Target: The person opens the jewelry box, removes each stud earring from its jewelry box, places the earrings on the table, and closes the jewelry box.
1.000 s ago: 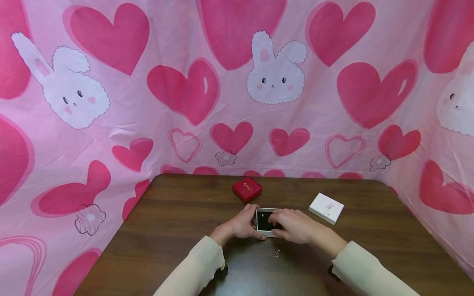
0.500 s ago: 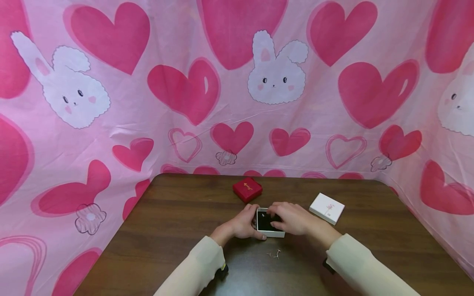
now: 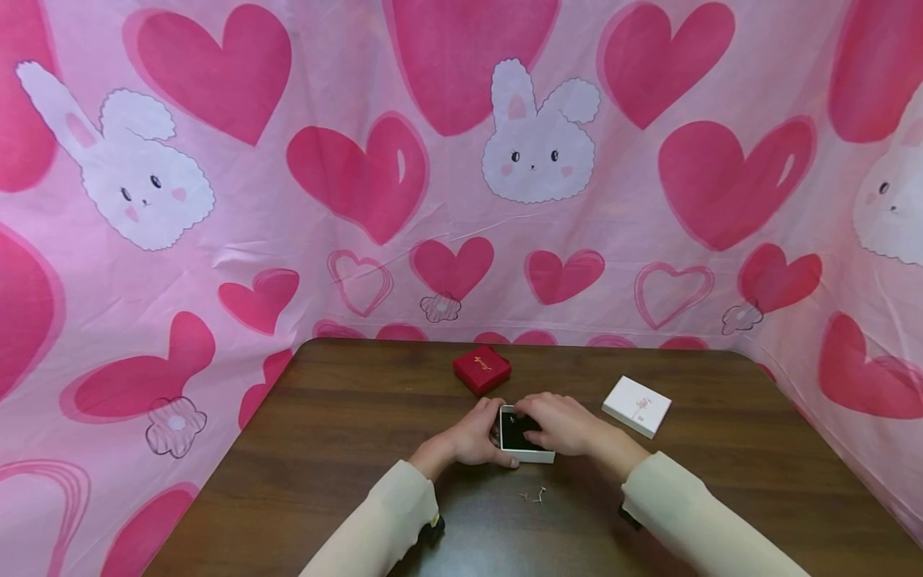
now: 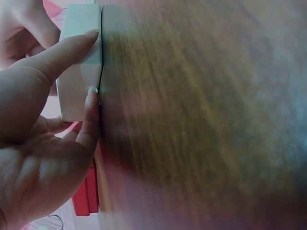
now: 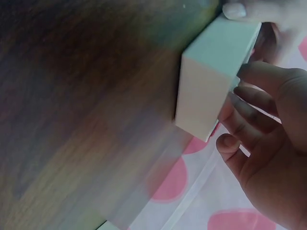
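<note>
A small white jewelry box (image 3: 532, 457) with a black insert (image 3: 516, 440) stands on the table without its lid. My left hand (image 3: 476, 434) grips it from the left side, thumb along the near wall (image 4: 76, 21) in the left wrist view. Over the insert reaches my right hand (image 3: 564, 425), its thumb apart from the forefinger. A tiny silvery piece (image 3: 513, 418) shows on the insert, right at the forefinger's tip. In the right wrist view the box (image 5: 201, 98) hides most of those fingertips. Two tiny thin metal pieces (image 3: 540, 495) lie just in front of the box.
On the right lies a white lid (image 3: 636, 406) with a pink print. A red box (image 3: 481, 369) with gold lettering sits behind the hands. The dark wooden table (image 3: 346, 425) meets a pink heart-patterned cloth (image 3: 461, 216) at back and sides.
My right hand has shifted left across the black insert, toward the silvery piece, uncovering the box's near right corner. My left hand and the box stay in place.
</note>
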A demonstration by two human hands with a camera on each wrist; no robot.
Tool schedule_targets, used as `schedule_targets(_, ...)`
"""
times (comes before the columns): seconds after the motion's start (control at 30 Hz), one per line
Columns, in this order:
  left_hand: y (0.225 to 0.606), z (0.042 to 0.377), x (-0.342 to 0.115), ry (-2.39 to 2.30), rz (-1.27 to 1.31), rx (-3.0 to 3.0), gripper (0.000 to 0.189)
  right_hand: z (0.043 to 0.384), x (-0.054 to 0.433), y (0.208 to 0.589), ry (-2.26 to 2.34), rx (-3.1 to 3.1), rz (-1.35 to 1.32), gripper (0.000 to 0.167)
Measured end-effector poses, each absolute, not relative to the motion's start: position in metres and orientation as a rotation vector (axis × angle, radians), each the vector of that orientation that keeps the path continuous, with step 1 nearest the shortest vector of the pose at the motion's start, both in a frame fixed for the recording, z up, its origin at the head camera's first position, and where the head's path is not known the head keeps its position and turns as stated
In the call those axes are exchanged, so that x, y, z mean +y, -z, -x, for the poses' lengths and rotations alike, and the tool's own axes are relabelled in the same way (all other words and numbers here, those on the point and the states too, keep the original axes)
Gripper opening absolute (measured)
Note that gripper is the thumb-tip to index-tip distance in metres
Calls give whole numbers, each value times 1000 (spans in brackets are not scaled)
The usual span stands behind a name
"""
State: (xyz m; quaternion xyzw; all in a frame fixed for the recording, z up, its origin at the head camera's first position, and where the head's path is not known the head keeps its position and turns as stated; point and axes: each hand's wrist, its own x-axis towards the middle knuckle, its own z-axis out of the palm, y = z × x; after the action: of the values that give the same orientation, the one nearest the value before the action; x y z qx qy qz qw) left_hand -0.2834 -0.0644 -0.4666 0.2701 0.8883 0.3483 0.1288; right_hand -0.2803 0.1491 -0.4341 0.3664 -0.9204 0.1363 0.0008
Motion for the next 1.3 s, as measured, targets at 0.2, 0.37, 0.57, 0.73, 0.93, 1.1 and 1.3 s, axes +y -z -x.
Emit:
schedule_targets(0.2,466,283,-64,-1006,-789,2583,79,282,143,437,-350,-2858,-1153,32)
schedule_targets(0.37,467,284,-64,-1003,-790,2583,80,284,139,441,-242,-2807,-1148,25)
schedule_targets(0.57,470,284,-64,-996,-793,2599,82,288,136,445,-148,-2727,-1169,15)
schedule_targets(0.73,469,284,-64,-997,-778,2594,83,290,134,446,-108,-2688,-1171,11)
schedule_targets(0.93,468,284,-65,-998,-765,2582,84,293,130,447,-14,-2634,-1187,6)
schedule_targets(1.1,468,284,-65,-1004,-773,2583,84,294,128,447,23,-2610,-1194,6)
schedule_targets(1.3,468,283,-66,-1012,-766,2576,86,295,125,449,65,-2587,-1179,10)
